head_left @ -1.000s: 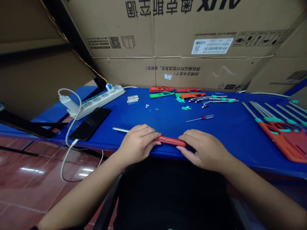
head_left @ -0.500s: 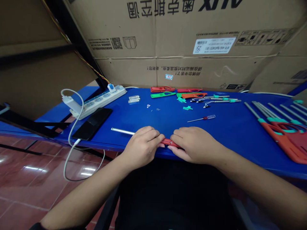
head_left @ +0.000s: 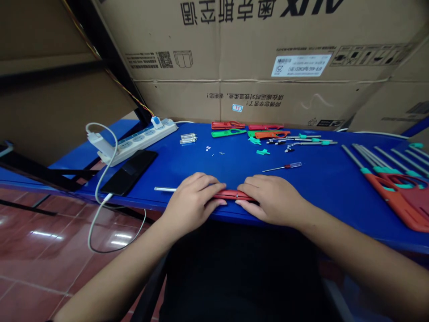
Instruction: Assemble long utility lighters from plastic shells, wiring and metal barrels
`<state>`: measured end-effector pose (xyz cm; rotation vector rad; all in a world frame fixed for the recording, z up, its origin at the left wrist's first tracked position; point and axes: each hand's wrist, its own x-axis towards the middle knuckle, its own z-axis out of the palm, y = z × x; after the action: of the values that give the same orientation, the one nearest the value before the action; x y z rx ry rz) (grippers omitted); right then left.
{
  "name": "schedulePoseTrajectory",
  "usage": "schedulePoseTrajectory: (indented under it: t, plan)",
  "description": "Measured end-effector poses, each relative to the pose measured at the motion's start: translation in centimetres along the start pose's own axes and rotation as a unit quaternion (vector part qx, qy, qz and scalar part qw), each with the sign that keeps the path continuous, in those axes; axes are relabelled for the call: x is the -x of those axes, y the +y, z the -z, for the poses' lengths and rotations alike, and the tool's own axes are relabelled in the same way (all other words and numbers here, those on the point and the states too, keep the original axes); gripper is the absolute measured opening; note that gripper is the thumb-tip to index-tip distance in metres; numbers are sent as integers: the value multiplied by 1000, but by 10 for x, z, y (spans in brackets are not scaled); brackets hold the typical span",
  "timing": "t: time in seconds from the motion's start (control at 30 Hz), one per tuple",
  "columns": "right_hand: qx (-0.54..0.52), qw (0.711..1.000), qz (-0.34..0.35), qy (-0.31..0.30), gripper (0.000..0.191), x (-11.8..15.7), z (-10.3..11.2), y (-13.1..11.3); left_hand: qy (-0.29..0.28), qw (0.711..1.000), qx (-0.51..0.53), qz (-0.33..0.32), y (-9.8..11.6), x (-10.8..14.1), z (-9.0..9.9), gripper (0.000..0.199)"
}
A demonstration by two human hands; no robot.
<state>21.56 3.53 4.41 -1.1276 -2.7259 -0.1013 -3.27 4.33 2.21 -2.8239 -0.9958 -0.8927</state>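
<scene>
Head view, clock centred on the held piece: slim red plastic handle (head_left: 228,194) lies crosswise over the near edge of the blue desk (head_left: 321,192), between both hands. Left hand (head_left: 192,201) has a closed grip on its 9 o'clock end, thumb below, fingers above; thin silver metal tube (head_left: 165,189) sticks out past that hand toward 9, join hidden. Right hand (head_left: 275,201) pinches the 3 o'clock end, narrow grip, thumb and fingertips on the handle. Can't tell if handle touches desk. At 2, screwdriver with clear-and-red handle (head_left: 283,167); farther out same way, silver rods with teal collars (head_left: 318,143). At 1, small teal plastic pieces (head_left: 263,152) and flat orange plastic shell (head_left: 271,134). At 12, flat green plastic shell (head_left: 228,133), stacked red plastic shells (head_left: 228,125) just behind. At 11, short silver cylinders (head_left: 188,138). At 10, white power strip (head_left: 136,143), black phone (head_left: 130,172) just beside it. At 3, orange and red long-tubed handles (head_left: 398,199), overlapping.
</scene>
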Motion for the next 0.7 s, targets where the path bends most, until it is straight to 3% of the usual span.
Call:
schedulePoseTrajectory:
  t: [0.07, 0.4, 0.7]
  plan:
    - [-16, 1000, -18, 18, 30, 6, -3, 3, 1, 1000, -11, 21, -6, 4, 4, 39]
    - [-35, 997, -28, 66, 31, 18, -2, 6, 49, 998, 22, 42, -1, 12, 4, 22]
    - [-125, 978, -41, 163, 23, 37, 23, -17, 82, 997, 8, 11, 21, 12, 34, 24]
